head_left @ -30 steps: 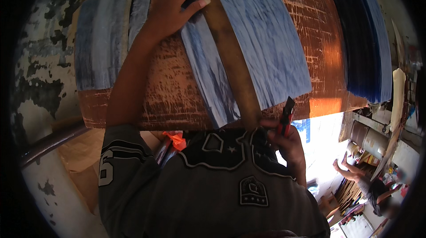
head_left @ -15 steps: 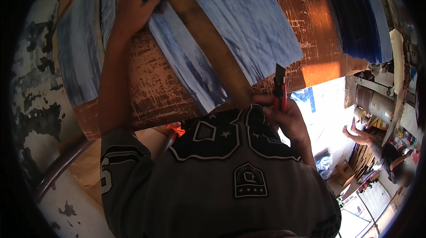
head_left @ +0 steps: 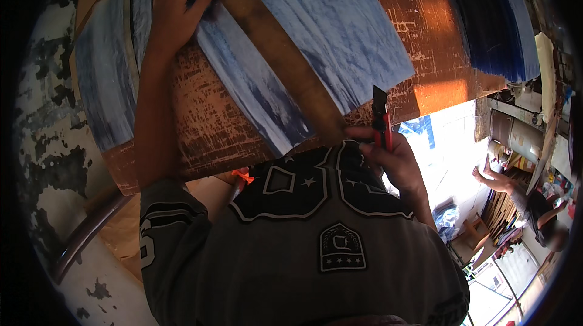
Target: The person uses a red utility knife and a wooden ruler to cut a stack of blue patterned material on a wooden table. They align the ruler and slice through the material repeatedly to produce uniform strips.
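A long brown straightedge (head_left: 273, 52) runs aslant over a blue-and-white streaked sheet (head_left: 328, 28), with a band of the sheet showing on both sides of it. My left hand (head_left: 176, 22) lies at its upper part, fingers stretched out and thumb tip at its edge; some fingertips are cut off by the top of the view. In my right hand (head_left: 398, 162) is a red-and-black utility knife (head_left: 381, 122), blade pointing up and away from the sheet. That hand's index finger touches the straightedge's near end, beside the table's front edge.
Under the sheet is a scored, reddish-brown tabletop (head_left: 203, 107). Another streaked sheet (head_left: 109, 71) with a thin strip lies at the left, and a dark blue sheet (head_left: 492, 22) at the far right. A person (head_left: 540, 210) sits at the right, beside stacked wooden slats (head_left: 504, 204).
The whole view has shifted slightly. The knife's blade tip sits a touch farther left; both hands keep nearly the same pose, and the straightedge stays across the sheet.
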`<state>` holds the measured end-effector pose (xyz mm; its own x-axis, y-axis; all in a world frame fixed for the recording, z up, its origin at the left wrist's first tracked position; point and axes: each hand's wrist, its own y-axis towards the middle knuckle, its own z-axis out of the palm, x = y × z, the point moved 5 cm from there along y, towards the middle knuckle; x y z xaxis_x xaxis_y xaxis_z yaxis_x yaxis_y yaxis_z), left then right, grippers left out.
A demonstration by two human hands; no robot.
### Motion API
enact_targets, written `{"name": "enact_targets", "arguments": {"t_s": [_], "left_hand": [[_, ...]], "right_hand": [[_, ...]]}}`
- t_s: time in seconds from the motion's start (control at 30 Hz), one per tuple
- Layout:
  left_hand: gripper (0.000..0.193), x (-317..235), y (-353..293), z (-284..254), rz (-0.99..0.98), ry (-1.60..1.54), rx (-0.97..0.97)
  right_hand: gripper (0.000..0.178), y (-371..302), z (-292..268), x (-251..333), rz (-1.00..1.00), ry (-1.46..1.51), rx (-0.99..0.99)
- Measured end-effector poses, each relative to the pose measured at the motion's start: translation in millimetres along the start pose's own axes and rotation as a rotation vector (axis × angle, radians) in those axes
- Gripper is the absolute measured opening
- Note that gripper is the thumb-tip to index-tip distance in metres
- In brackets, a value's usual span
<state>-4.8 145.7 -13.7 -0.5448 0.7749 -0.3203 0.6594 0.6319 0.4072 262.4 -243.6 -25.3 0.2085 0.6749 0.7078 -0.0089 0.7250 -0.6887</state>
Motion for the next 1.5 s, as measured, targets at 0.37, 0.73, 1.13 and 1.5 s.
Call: {"name": "enact_targets", "arguments": {"t_s": [0.37,0.73,1.13,1.5], "left_hand": [[0.053,-2,1,-1,0.005,0.062,0.009],[0.053,-1,-1,-1,-0.032,0.041,-0.003],[0.054,-7,-1,-1,-0.047,-0.027,-0.014],[0.057,-12,-2,-5,-0.090,0.020,-0.006]], "right_hand": [[0.039,1,1,6,0.014,-0.049,-0.003],[0.037,-1,-15,10,-0.100,0.042,-0.043],[0.034,11,10,20,-0.286,-0.301,-0.299],[0.021,21,15,23,-0.160,-0.498,-0.417]]}}
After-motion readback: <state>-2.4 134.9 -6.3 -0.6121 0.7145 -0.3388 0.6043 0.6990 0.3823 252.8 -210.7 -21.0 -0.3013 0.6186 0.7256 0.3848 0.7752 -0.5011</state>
